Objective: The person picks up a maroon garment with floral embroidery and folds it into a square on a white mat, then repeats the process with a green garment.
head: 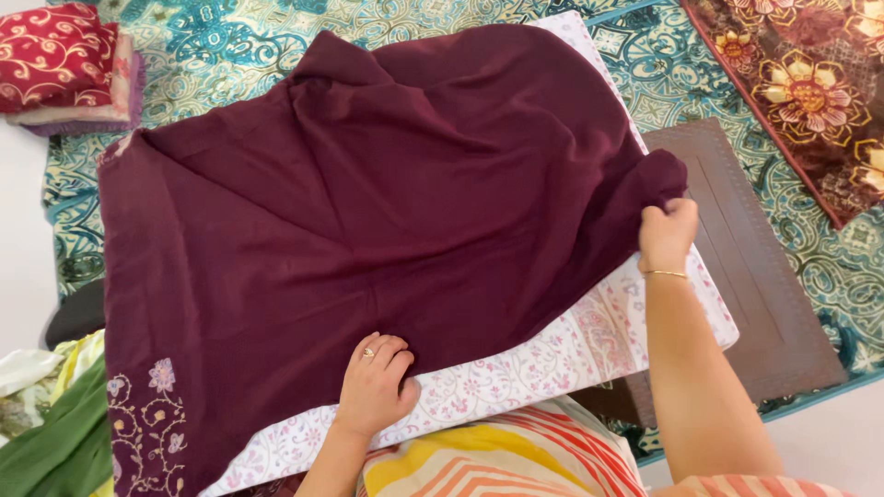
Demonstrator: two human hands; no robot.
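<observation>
Maroon cloth spread on a padded board, both hands at its edges

Folded red fabric (57, 57) with a pale swirl pattern sits at the far left corner, on the teal patterned rug (230, 37). Nearer the person on that side, green cloth (57, 442) lies in a loose heap. The maroon cloth (368, 202) covers most of the white floral board (589, 345), draped over it with soft creases near the top; its near left corner carries pale flower embroidery (147, 423) and hangs over the board's edge.

The left hand (376, 382) lies palm down on the near hem of the maroon cloth, fingers spread flat and relaxed, pressing the fabric against the board rather than gripping it; a ring shows on one finger. Below it, striped orange and yellow clothing (497, 460) on the person's lap fills the bottom of the view.

Further right, the right hand (667, 230) is closed in a pinch on the right edge of the maroon cloth, bunching the fabric there and lifting it slightly off the board; a thin bangle circles the wrist. Beside that hand a dark brown mat (746, 276) lies on the rug, partly under the board, and a brown floral blanket (810, 92) lies at the far right corner.
</observation>
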